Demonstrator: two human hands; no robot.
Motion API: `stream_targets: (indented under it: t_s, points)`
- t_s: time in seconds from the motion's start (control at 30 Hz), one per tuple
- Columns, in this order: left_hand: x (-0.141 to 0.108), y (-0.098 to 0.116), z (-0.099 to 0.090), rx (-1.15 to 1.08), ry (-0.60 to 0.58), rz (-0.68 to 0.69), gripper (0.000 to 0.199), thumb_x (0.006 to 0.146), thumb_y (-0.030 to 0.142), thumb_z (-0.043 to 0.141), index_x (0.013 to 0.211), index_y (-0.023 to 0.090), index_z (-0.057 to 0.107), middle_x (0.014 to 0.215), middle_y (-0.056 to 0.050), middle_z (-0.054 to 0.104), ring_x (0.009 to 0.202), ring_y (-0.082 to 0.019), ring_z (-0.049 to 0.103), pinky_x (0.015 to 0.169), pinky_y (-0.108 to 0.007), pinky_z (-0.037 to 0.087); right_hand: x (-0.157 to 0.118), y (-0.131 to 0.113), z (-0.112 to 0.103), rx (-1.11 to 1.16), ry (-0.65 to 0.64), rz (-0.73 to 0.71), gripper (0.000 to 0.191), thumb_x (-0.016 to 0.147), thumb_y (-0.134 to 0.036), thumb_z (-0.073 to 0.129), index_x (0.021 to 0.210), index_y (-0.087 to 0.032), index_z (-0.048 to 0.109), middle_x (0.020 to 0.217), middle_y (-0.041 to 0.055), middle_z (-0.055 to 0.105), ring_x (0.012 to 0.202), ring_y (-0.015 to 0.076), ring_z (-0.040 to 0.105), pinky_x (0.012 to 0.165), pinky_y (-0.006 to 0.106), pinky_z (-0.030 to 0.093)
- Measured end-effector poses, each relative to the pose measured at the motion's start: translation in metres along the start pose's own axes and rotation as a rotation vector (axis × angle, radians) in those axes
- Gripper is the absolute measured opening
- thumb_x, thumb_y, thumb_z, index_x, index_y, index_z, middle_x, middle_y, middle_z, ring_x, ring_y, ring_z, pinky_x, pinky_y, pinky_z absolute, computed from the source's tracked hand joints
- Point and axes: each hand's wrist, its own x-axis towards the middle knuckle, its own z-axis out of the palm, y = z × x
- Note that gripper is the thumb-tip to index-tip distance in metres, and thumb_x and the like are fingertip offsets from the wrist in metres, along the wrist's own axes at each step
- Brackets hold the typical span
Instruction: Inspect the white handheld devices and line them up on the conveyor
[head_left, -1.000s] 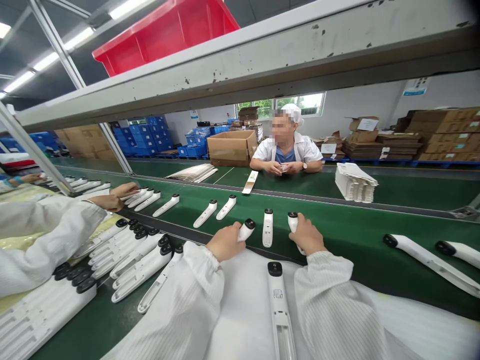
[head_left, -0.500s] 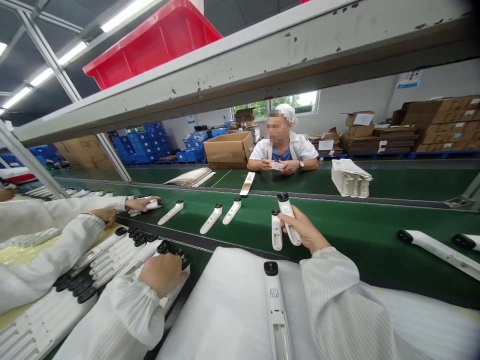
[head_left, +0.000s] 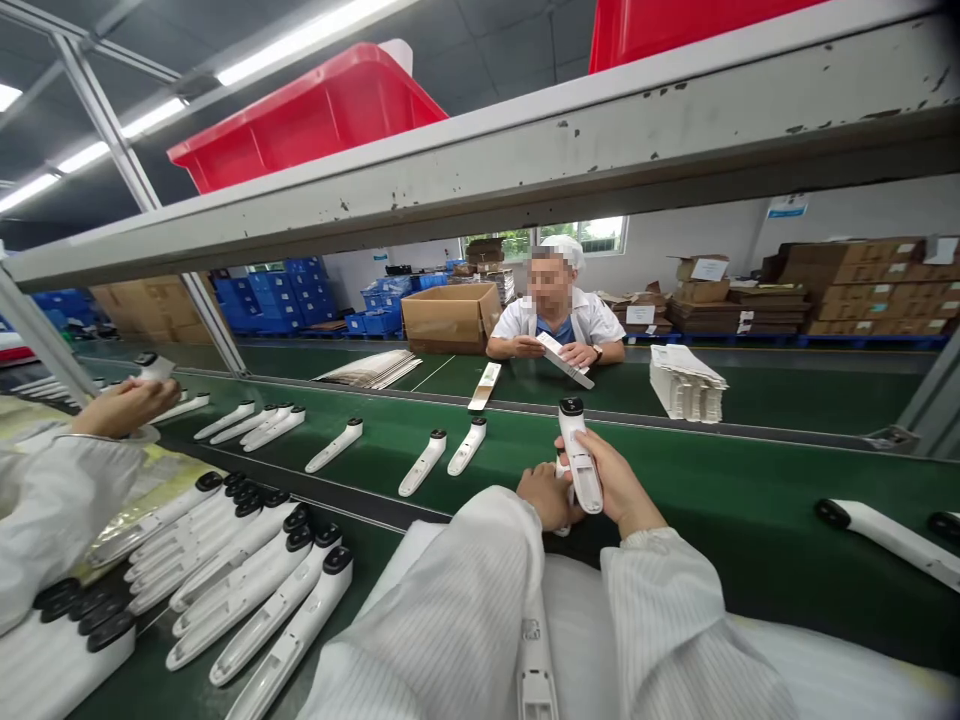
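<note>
My right hand [head_left: 616,478] is closed around a white handheld device [head_left: 582,462] with a black head, held upright over the green belt; an open slot shows in its lower body. My left hand [head_left: 549,497] reaches across beside it, fingers curled round a second white device [head_left: 562,470], mostly hidden behind the hand and the first device. Below my arms another such device [head_left: 537,675] lies on a white foam sheet [head_left: 577,610], partly covered by my left sleeve.
More devices lie spaced along the green belt [head_left: 712,490]. Several rest in a row [head_left: 277,590] at left. A co-worker's hand [head_left: 124,405] holds one there. Across the belt a person [head_left: 559,320] handles a white piece. A shelf beam [head_left: 480,150] with red bins [head_left: 315,115] crosses overhead.
My left hand has left the row of devices at left and come over to the second device beside my right hand. The co-worker at left has lifted a device. The person opposite has turned the white piece.
</note>
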Motion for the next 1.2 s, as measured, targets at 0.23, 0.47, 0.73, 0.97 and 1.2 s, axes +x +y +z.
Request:
stream_targets:
  t_s: [0.23, 0.47, 0.73, 0.97, 1.2]
  points:
    - [-0.012, -0.026, -0.027, -0.83, 0.134, -0.345, 0.046, 0.071, 0.016, 0.055, 0.116, 0.018, 0.048, 0.097, -0.009, 0.059, 0.092, -0.023, 0.058, 0.075, -0.034, 0.046, 0.002, 0.005, -0.019, -0.935, 0.328, 0.172, 0.033, 0.082, -0.038, 0.042, 0.107, -0.019, 0.054, 0.094, 0.0087, 0.065, 0.079, 0.0229, 0.063, 0.071, 0.036, 0.045]
    - [-0.023, -0.015, -0.031, -1.367, 0.168, -0.398, 0.047, 0.068, 0.02, 0.061, 0.114, 0.019, 0.052, 0.102, -0.008, 0.057, 0.082, -0.016, 0.057, 0.049, -0.02, 0.039, -0.001, 0.014, -0.027, -1.316, 0.423, 0.067, 0.038, 0.082, -0.026, 0.045, 0.117, -0.017, 0.057, 0.126, 0.0165, 0.05, 0.113, 0.0321, 0.048, 0.086, 0.045, 0.041]
    - [-0.012, -0.015, -0.031, -1.164, 0.371, -0.271, 0.027, 0.078, 0.025, 0.047, 0.103, 0.016, 0.057, 0.108, -0.009, 0.06, 0.101, -0.02, 0.055, 0.082, -0.031, 0.044, 0.004, 0.022, 0.023, -0.259, -0.028, 0.006, 0.044, 0.07, -0.041, 0.062, 0.11, -0.022, 0.057, 0.105, 0.005, 0.065, 0.088, 0.0197, 0.061, 0.071, 0.031, 0.048]
    - [-0.003, -0.052, -0.044, -0.117, 0.323, -0.36, 0.044, 0.069, 0.014, 0.059, 0.112, 0.016, 0.054, 0.121, -0.017, 0.052, 0.13, -0.033, 0.029, 0.102, -0.042, 0.025, -0.005, 0.011, 0.023, 0.031, -0.104, 0.095, 0.039, 0.075, -0.05, 0.059, 0.102, -0.021, 0.06, 0.104, 0.0066, 0.067, 0.088, 0.0198, 0.063, 0.066, 0.028, 0.05]
    - [-0.015, -0.05, -0.049, -1.059, 0.215, -0.57, 0.03, 0.074, 0.022, 0.046, 0.102, 0.013, 0.055, 0.095, -0.012, 0.061, 0.082, -0.02, 0.059, 0.056, -0.025, 0.041, 0.002, 0.019, 0.007, -0.794, 0.155, 0.192, 0.034, 0.086, -0.046, 0.041, 0.09, -0.017, 0.058, 0.091, 0.0099, 0.067, 0.078, 0.0227, 0.064, 0.072, 0.035, 0.047]
